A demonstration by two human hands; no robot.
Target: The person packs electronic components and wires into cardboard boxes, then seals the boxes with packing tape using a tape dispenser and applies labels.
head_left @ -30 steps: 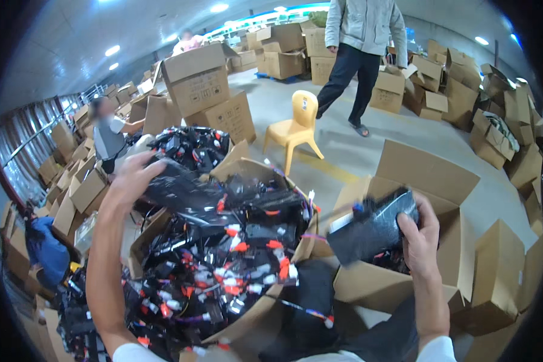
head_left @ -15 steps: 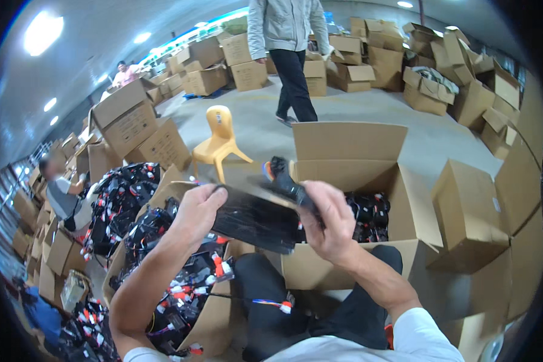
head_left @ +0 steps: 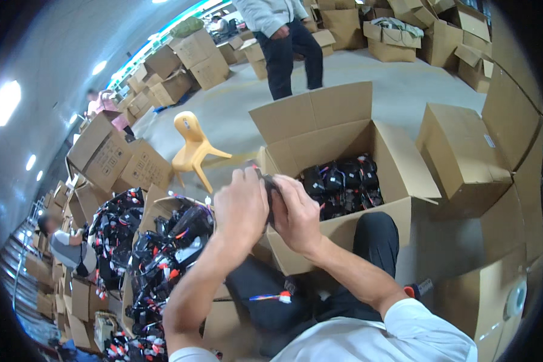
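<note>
In front of my chest, my left hand (head_left: pixel 241 202) and my right hand (head_left: pixel 295 214) are closed around a black wrapped bundle (head_left: pixel 273 202). The hands press on it from either side and cover most of it; the left fingers are smeared by motion. Just beyond my right hand stands an open cardboard box (head_left: pixel 338 238), where several black bundles with coloured wires (head_left: pixel 344 175) are packed side by side. Left of my left forearm, another open box holds a loose heap of black parts with red and white connectors (head_left: pixel 166 253). A wire with a white-and-red connector (head_left: pixel 285 297) lies over my thigh.
Past the boxes is a yellow plastic chair (head_left: pixel 192 148). A person in dark trousers (head_left: pixel 289 54) stands behind the open box. Closed cartons (head_left: pixel 464 157) crowd the right side, with a tape roll (head_left: pixel 515 300) near me. Another person (head_left: pixel 69 244) sits at far left.
My hands have come together around the black bundle; the flat black sheet stretched from my left hand no longer shows. My view has turned, and the standing person has shifted.
</note>
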